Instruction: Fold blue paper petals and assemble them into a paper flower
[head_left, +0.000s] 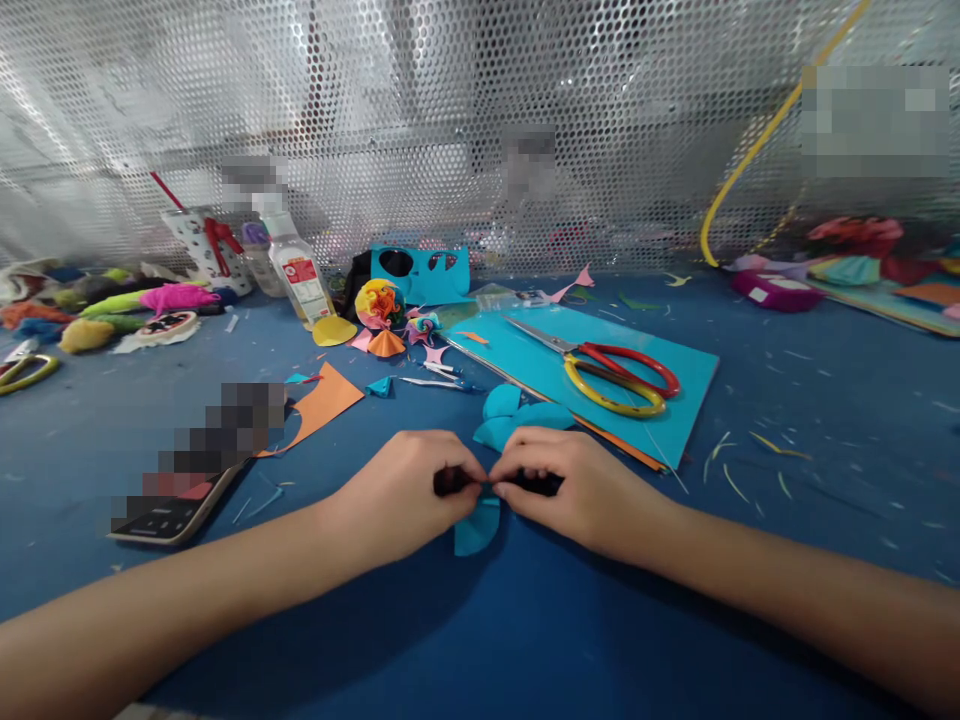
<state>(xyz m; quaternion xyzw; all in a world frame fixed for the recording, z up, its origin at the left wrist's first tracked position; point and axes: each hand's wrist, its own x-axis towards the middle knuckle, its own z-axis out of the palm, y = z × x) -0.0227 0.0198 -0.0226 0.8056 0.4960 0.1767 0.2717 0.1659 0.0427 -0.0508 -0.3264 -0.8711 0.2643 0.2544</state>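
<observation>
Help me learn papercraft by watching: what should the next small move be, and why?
Perhaps pinch a firmer crease into the blue paper, since the left hand and right hand meet at its upper edge, fingertips close together, while its lower part spreads out below them.

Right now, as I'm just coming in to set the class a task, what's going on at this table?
A person's left hand and right hand are pinching a small blue paper piece between their fingers, just above the table. More blue paper cut-outs lie just beyond the hands. The scissors rest, unheld, on a stack of coloured sheets. A phone lies to the left.
</observation>
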